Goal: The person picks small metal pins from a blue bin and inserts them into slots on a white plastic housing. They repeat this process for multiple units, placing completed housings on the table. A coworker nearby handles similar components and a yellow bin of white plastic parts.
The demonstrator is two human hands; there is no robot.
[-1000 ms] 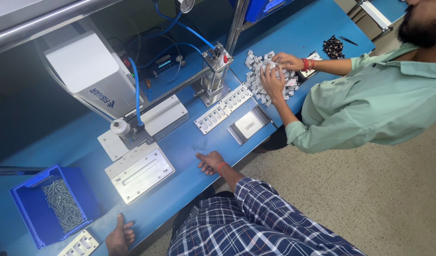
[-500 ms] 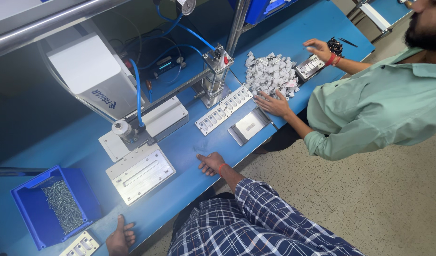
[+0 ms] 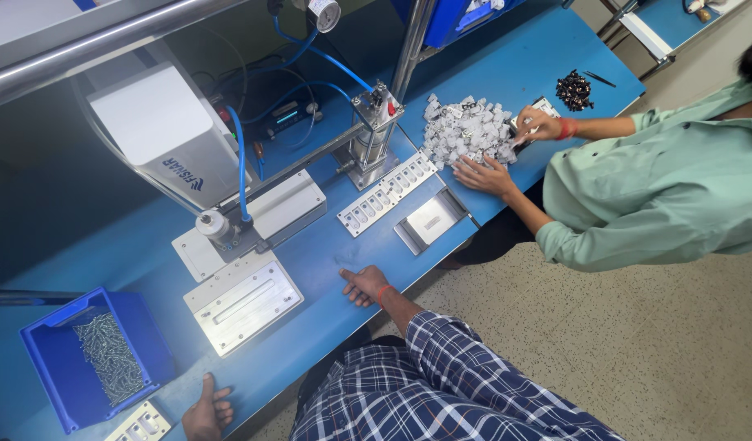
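Blue workbench (image 3: 327, 269) carries both flat, open, empty hands, the right hand (image 3: 364, 285) beside the metal fixture plate (image 3: 243, 302) and the left hand (image 3: 206, 412) near the screw bin (image 3: 41, 359); steady palms suit aligning that plate.

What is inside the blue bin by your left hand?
The blue bin holds a loose heap of thin metal screws. The heap covers most of the floor, so anything underneath is hidden.
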